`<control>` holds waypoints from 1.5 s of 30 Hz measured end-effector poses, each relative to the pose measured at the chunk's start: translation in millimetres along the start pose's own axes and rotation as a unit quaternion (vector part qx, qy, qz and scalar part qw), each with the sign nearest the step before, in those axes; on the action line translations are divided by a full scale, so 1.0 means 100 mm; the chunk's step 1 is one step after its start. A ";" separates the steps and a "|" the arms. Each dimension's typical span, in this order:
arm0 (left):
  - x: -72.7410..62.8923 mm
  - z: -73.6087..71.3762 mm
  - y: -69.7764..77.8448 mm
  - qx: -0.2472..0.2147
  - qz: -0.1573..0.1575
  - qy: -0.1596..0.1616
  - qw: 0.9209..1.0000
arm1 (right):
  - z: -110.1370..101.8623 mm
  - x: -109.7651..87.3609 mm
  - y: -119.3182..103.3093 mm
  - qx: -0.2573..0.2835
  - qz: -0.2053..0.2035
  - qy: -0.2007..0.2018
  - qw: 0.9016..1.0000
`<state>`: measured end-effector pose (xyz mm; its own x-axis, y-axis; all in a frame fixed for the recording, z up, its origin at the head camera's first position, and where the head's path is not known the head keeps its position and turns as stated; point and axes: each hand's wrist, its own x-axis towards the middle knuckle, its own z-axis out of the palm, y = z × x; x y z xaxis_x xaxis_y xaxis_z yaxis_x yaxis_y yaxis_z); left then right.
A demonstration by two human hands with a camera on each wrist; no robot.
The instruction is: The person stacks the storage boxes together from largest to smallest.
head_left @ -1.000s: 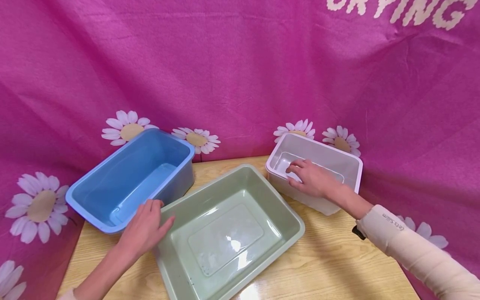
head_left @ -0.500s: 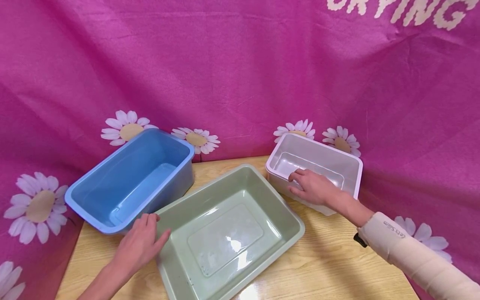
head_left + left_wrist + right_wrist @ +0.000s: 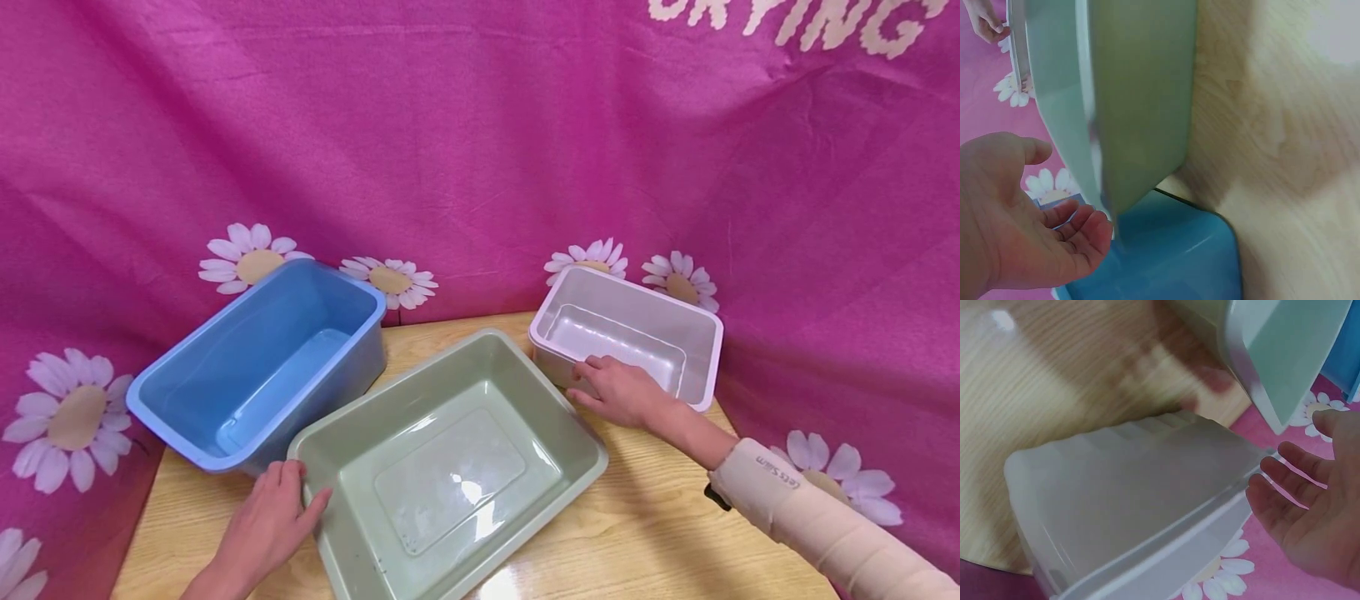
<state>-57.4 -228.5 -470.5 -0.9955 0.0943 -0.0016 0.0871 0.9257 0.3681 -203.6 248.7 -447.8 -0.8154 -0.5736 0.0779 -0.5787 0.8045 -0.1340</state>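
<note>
A shallow sage-green plastic tub lies in the middle of the table in the head view. My left hand is beside its left corner, fingers loosely bent and thumb over the rim. The left wrist view shows those fingertips right at the green rim, curled round nothing. Farther right, my right hand hovers at the front rim of a pale lilac tub, between it and the green one. In the right wrist view its relaxed fingers are spread and grip nothing.
A deep blue tub stands at the back left, close against the green one. The wooden table shows in front of the lilac tub. A magenta cloth with daisies hangs behind and at both sides.
My left hand has slid down and left along the green tub's side, away from the blue tub. My right hand has drawn back from over the lilac tub to its front rim.
</note>
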 end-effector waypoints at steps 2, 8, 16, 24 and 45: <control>-0.02 0.01 -0.03 0.002 -0.011 -0.014 1.000 | 0.04 -0.01 -0.01 -0.004 -0.002 0.005 1.000; -0.07 0.03 -0.13 0.005 -0.041 -0.052 0.998 | 0.14 -0.06 -0.03 -0.009 -0.008 0.010 1.000; -0.11 0.08 -0.19 0.000 -0.044 -0.055 0.998 | 0.20 -0.08 -0.04 -0.014 -0.005 0.018 1.000; -0.14 0.12 -0.21 -0.018 -0.067 -0.054 0.996 | 0.25 -0.10 -0.05 -0.004 -0.002 0.003 1.000; -0.17 0.27 -0.16 0.021 -0.108 -0.096 0.989 | 0.40 -0.13 -0.05 -0.001 -0.003 -0.010 1.000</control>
<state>-40.7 -235.1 -501.6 -0.9663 -0.0434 -0.2536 -0.1214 0.9460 0.3007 -189.3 245.8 -488.1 -0.8111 -0.5820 0.0585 -0.5842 0.8008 -0.1322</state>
